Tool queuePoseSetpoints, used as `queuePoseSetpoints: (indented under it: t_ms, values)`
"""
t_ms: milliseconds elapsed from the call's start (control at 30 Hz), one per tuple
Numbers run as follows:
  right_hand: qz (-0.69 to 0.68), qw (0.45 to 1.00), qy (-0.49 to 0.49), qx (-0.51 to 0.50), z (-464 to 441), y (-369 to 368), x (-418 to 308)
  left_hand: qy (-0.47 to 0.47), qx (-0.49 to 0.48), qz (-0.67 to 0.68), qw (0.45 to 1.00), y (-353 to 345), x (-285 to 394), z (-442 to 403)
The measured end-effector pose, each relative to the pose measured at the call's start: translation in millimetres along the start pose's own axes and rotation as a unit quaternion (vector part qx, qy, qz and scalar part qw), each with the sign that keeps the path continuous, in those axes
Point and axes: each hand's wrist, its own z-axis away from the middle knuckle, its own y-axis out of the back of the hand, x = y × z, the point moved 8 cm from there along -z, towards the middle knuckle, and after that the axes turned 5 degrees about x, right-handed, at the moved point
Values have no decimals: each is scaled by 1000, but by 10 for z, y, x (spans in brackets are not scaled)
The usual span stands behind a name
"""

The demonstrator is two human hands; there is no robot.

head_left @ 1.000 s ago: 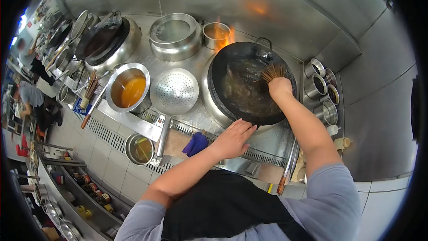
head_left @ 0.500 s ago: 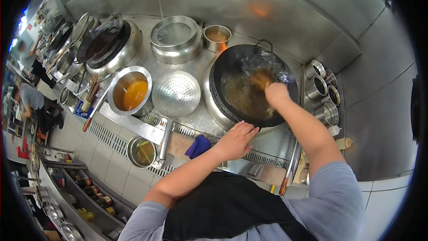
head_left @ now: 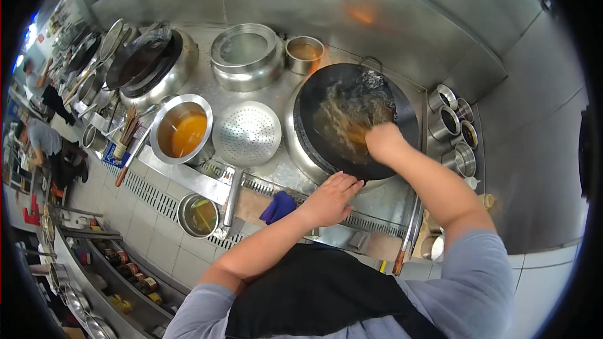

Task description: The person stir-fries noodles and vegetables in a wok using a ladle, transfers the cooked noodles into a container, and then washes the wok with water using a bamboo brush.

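A black wok [head_left: 314, 103] sits on the right-hand burner with cloudy, splashing water [head_left: 339, 113] in it. My right hand [head_left: 385, 143] is closed around a tan bamboo wok brush [head_left: 358, 134], its bristles blurred by motion and down in the water. At the wok's near rim lies my left hand [head_left: 331, 199], fingers stretched forward and nothing visible held in them. Whether these fingertips press on the rim or just beside it is hard to tell. A purple cloth [head_left: 278, 207] is left of that hand.
To the left are a perforated skimmer [head_left: 247, 133], a pot of orange liquid [head_left: 209, 130] and a second wok [head_left: 141, 63]. Several metal canisters [head_left: 445, 122] line the right side. A small pot [head_left: 198, 233] hangs low at the front edge. Two people stand far left.
My right hand has moved slightly nearer and to the left inside the wok with the brush, and the water's splash has changed shape. My left hand stays in place.
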Motion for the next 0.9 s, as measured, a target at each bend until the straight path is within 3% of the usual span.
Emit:
queuePoseSetpoints:
  t_ms: [67, 133, 233, 333, 433, 500, 533, 767, 800, 900]
  values:
    - [19, 998, 34, -50, 230, -8, -87, -3, 16, 5, 1000, -4, 13, 31]
    - [-17, 996, 1, -83, 323, -60, 164, 6, 18, 6, 1000, -60, -19, 70]
    - [-133, 988, -39, 65, 48, -102, 432, 16, 17, 15, 1000, -33, -7, 28]
    - [-184, 974, -119, 55, -342, -226, 417, 12, 10, 13, 1000, -34, 34, -21]
    - [-152, 984, -81, 50, -118, -51, 284, 11, 0, 4, 1000, -28, 19, -11]
    - [-109, 994, 23, -10, 283, 140, 3, 11, 8, 1, 1000, -19, 4, -34]
    - [-112, 993, 26, 12, 341, 77, -68, 19, 9, 1, 1000, -33, 6, -31]
    - [-236, 955, -162, 76, -486, -164, 569, 22, 1, -4, 1000, -28, 39, -25]
    - [-236, 955, -162, 77, -440, -175, 534, 22, 1, -5, 1000, -32, 48, -19]
    - [-141, 989, -18, 34, -36, 44, 57, 24, 2, -15, 1000, -21, 17, -32]
